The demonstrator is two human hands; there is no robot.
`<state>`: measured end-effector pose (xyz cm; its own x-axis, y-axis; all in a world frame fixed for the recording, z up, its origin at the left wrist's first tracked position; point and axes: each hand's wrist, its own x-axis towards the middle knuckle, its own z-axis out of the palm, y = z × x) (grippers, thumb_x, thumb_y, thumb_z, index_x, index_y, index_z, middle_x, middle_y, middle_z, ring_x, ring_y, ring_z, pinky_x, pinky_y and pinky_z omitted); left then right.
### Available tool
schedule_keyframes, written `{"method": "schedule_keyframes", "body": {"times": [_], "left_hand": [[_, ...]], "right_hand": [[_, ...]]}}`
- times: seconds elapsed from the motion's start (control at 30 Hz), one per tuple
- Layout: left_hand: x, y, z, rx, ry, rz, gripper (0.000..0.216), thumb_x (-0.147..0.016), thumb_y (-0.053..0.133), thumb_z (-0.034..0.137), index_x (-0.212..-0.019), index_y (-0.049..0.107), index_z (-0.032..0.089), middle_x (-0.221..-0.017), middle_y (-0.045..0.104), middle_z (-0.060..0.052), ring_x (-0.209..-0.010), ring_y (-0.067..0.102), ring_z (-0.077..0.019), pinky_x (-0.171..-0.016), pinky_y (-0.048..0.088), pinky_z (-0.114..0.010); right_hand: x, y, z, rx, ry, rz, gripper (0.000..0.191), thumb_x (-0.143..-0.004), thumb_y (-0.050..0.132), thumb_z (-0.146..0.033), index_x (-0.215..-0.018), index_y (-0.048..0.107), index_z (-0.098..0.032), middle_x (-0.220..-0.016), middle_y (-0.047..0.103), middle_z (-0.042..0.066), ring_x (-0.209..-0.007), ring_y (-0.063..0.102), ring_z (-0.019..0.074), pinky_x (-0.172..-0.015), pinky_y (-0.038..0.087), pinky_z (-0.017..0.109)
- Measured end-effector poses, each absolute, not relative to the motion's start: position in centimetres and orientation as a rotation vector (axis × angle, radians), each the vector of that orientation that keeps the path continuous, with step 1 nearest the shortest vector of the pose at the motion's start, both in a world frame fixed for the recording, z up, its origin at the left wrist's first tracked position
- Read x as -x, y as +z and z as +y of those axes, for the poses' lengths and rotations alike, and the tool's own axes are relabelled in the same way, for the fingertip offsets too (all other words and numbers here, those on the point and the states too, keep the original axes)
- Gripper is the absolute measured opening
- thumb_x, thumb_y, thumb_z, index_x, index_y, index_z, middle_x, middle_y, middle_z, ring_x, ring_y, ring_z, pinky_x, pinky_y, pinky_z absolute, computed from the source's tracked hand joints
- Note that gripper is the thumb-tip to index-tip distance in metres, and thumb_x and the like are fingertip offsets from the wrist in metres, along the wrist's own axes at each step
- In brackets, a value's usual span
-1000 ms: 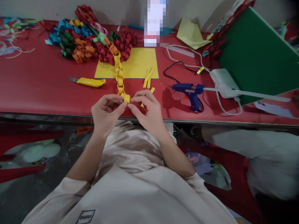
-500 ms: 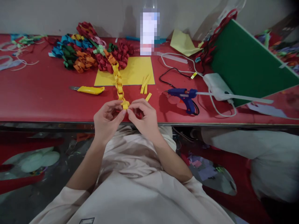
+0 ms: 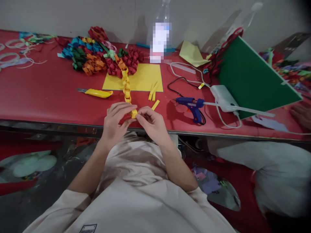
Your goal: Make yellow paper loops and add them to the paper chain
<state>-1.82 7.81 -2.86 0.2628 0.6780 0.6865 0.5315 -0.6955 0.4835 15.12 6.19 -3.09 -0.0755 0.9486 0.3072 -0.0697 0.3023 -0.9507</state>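
Note:
A yellow paper chain (image 3: pixel 126 84) runs down from a pile of coloured paper chains (image 3: pixel 93 53) toward me. Its nearest link sits between my two hands at the table's front edge. My left hand (image 3: pixel 115 121) is closed on that link, fingers arched over it and thumb below. From the other side, my right hand (image 3: pixel 152 124) pinches the same link between thumb and forefinger. Just beyond my right hand lie several loose yellow paper strips (image 3: pixel 153 91). A blue glue gun (image 3: pixel 190 105) with a long glue stick rests on its side to the right.
A yellow-handled knife (image 3: pixel 99 93) with bare blade lies left of the chain. Yellow sheet (image 3: pixel 148 74), phone (image 3: pixel 159 42), white power strip (image 3: pixel 224 97), cables and a leaning green board (image 3: pixel 252 77) are further back. Another person's hand (image 3: pixel 302 115) rests at the right edge.
My left hand's fingers have shifted forward over the end link, and its thumb has moved along below. My right hand keeps its pinch. The whole view has shifted slightly.

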Motion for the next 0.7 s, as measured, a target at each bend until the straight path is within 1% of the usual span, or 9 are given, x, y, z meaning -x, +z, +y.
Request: {"method": "schedule_keyframes", "body": {"times": [0.1,0.2,0.27,0.37,0.47,0.6,0.7], "left_hand": [[1.6,-3.0,7.7,-2.426,1.461,1.136,0.025,-0.096,0.067,0.035,-0.119,0.072,0.026,-0.112,0.077,-0.007,-0.111,0.068,-0.0234,-0.1,0.047,-0.04],[1.4,-2.9,7.5,-2.441,1.487,1.125,0.023,-0.096,0.067,0.03,-0.118,0.072,0.026,-0.111,0.078,-0.007,-0.109,0.068,-0.0229,-0.098,0.048,-0.039],[1.4,-2.8,7.4,-2.455,1.448,1.111,0.024,-0.097,0.065,0.029,-0.12,0.071,0.027,-0.114,0.078,-0.006,-0.111,0.068,-0.0226,-0.099,0.048,-0.039],[1.7,-2.8,7.4,-2.49,1.395,1.097,0.026,-0.098,0.064,0.026,-0.123,0.071,0.029,-0.116,0.077,-0.005,-0.114,0.067,-0.0223,-0.099,0.046,-0.04],[2.0,-3.2,7.4,-2.485,1.419,1.123,0.026,-0.098,0.063,0.025,-0.122,0.072,0.031,-0.111,0.078,-0.005,-0.112,0.068,-0.0219,-0.098,0.045,-0.04],[2.3,-3.8,7.3,-2.474,1.442,1.154,0.027,-0.1,0.058,0.024,-0.123,0.072,0.03,-0.111,0.078,-0.006,-0.111,0.068,-0.0222,-0.097,0.044,-0.04],[2.3,-4.0,7.1,-2.503,1.449,1.145,0.03,-0.1,0.058,0.022,-0.125,0.071,0.031,-0.111,0.078,-0.006,-0.112,0.068,-0.0225,-0.096,0.044,-0.04]], "right_hand": [[-15.1,-3.0,6.3,0.927,1.121,-1.339,0.022,-0.084,0.074,-0.04,-0.085,0.065,-0.019,-0.085,0.059,-0.001,-0.077,0.055,0.0118,-0.073,0.048,0.026],[-14.8,-2.9,6.5,0.997,1.075,-1.315,0.026,-0.078,0.08,-0.041,-0.076,0.065,-0.02,-0.081,0.059,-0.001,-0.075,0.055,0.0126,-0.071,0.047,0.027],[-14.7,-3.0,6.7,0.998,1.01,-1.308,0.027,-0.078,0.081,-0.041,-0.071,0.065,-0.019,-0.079,0.061,0.0,-0.075,0.056,0.0136,-0.071,0.047,0.028],[-14.7,-3.2,6.9,0.976,0.948,-1.323,0.028,-0.079,0.081,-0.041,-0.068,0.067,-0.019,-0.079,0.063,0.001,-0.074,0.057,0.014,-0.07,0.046,0.029],[-14.8,-3.3,6.9,0.986,0.98,-1.338,0.029,-0.08,0.079,-0.045,-0.07,0.069,-0.02,-0.081,0.065,0.002,-0.076,0.06,0.0148,-0.072,0.048,0.029],[-14.6,-3.2,6.7,1.008,1.041,-1.354,0.03,-0.076,0.083,-0.047,-0.075,0.069,-0.02,-0.086,0.065,0.002,-0.078,0.061,0.0147,-0.073,0.049,0.029],[-14.3,-3.2,6.6,1.019,1.02,-1.333,0.035,-0.075,0.084,-0.048,-0.069,0.065,-0.019,-0.083,0.063,0.001,-0.075,0.059,0.0137,-0.069,0.047,0.027]]}}
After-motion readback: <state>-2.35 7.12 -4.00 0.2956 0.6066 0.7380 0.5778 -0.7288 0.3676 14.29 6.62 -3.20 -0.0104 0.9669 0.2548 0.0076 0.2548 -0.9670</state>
